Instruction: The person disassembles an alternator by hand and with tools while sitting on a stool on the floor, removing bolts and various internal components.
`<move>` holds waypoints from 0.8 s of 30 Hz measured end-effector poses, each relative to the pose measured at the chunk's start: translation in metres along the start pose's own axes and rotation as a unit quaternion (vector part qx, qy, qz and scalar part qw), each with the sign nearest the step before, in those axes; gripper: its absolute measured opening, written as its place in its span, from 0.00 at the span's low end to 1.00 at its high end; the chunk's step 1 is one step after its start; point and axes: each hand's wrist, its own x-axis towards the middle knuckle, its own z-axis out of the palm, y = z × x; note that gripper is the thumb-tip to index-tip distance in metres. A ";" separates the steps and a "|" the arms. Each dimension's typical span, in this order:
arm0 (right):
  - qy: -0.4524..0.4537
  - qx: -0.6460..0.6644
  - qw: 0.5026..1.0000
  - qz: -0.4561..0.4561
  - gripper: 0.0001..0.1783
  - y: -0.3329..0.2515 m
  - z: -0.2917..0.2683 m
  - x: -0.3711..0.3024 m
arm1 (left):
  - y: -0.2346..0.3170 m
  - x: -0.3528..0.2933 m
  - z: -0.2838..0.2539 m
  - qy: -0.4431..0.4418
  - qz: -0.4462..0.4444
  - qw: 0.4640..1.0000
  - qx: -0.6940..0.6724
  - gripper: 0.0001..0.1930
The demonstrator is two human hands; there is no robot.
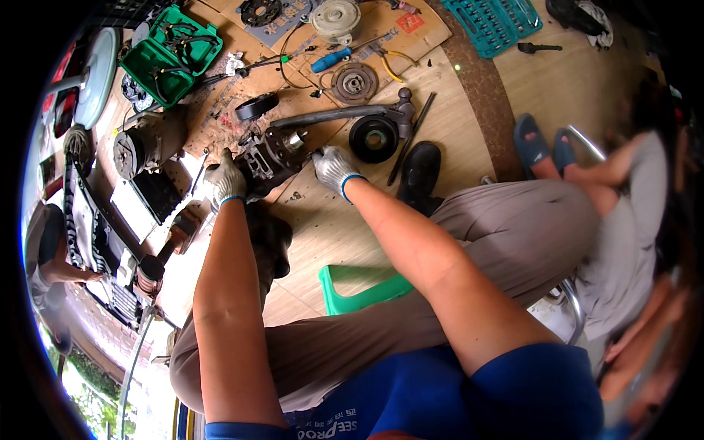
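Both of my hands wear white knit gloves with blue cuffs. Between them a metal compressor (270, 165) with a shiny shaft end lies on its side at floor level. My left hand (226, 180) is closed on the compressor's left end, thumb up. At the opposite end my right hand (335, 170) has its fingers pinched together beside the shaft end; whatever they hold is too small to make out. A hammer (337, 114) lies just beyond the compressor, its head to the right. Close to the right hand is a black pulley (374, 138), and a black ring (257, 107) rests farther off.
Cardboard (433, 37) carries a clutch plate (354, 82), blue-handled screwdriver (331, 60) and yellow-handled pliers (394, 64). A green case (163, 82) and another compressor (150, 139) stand left, a teal socket set (499, 26) far right. A green stool (363, 297) is near; another person's sandalled foot (534, 143) is right.
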 end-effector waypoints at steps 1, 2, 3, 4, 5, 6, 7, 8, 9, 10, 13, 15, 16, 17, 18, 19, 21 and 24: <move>0.011 0.044 0.999 0.020 0.19 -0.006 -0.008 -0.006 | 0.000 0.000 0.000 0.003 0.006 1.000 -0.001 0.34; 0.019 0.046 0.999 0.014 0.19 -0.005 -0.010 -0.007 | 0.008 -0.003 -0.001 -0.002 0.007 1.000 -0.007 0.34; 0.025 0.049 0.998 0.008 0.20 -0.003 -0.010 -0.008 | 0.016 -0.009 -0.004 -0.005 -0.001 1.000 -0.014 0.34; 0.030 0.051 0.998 0.001 0.20 -0.002 -0.009 -0.008 | 0.025 -0.013 -0.008 -0.005 -0.010 1.000 -0.022 0.34; 0.025 0.049 0.998 0.007 0.20 -0.001 -0.007 -0.008 | 0.037 -0.021 -0.016 -0.002 -0.026 0.999 -0.031 0.35; 0.020 0.047 0.999 0.010 0.20 -0.001 -0.004 -0.006 | 0.044 -0.024 -0.021 0.003 -0.044 0.998 -0.041 0.35; 0.015 0.044 0.999 0.013 0.20 -0.001 -0.002 -0.003 | 0.043 -0.025 -0.021 0.005 -0.046 0.998 -0.039 0.35; -0.007 -0.001 1.000 0.007 0.20 -0.001 0.003 0.002 | 0.043 -0.024 -0.023 0.009 -0.047 0.998 -0.037 0.35; -0.027 -0.046 0.999 0.003 0.20 0.002 0.009 0.008 | 0.045 -0.024 -0.023 0.010 -0.047 0.998 -0.035 0.36; -0.036 -0.077 0.996 -0.004 0.20 0.008 0.014 0.012 | 0.048 -0.025 -0.023 0.007 -0.049 0.998 -0.028 0.36; -0.039 -0.112 0.993 -0.008 0.20 0.012 0.020 0.015 | 0.055 -0.028 -0.024 0.008 -0.050 0.999 -0.007 0.36; -0.020 -0.055 0.998 0.037 0.20 -0.020 0.003 -0.008 | 0.049 -0.031 -0.030 0.015 -0.060 0.998 -0.006 0.35; -0.001 -0.012 0.997 0.074 0.20 -0.035 -0.009 -0.024 | 0.048 -0.032 -0.033 0.016 -0.062 0.998 -0.009 0.35; 0.014 -0.046 0.996 0.072 0.20 -0.035 -0.008 -0.029 | 0.051 -0.032 -0.032 0.013 -0.061 0.998 -0.010 0.35; 0.011 -0.062 0.996 0.060 0.19 -0.030 -0.007 -0.027 | 0.054 -0.031 -0.034 -0.025 -0.071 0.997 -0.009 0.38; 0.007 -0.079 0.996 0.048 0.19 -0.024 -0.005 -0.022 | 0.056 -0.027 -0.038 -0.062 -0.082 0.995 -0.007 0.41; 0.015 -0.127 0.992 0.010 0.16 -0.019 -0.001 -0.022 | 0.051 -0.023 -0.039 -0.090 -0.089 0.992 -0.017 0.44; 0.106 -0.249 0.957 -0.102 0.15 0.010 0.015 -0.012 | 0.038 -0.013 -0.022 -0.023 -0.056 0.998 0.008 0.34</move>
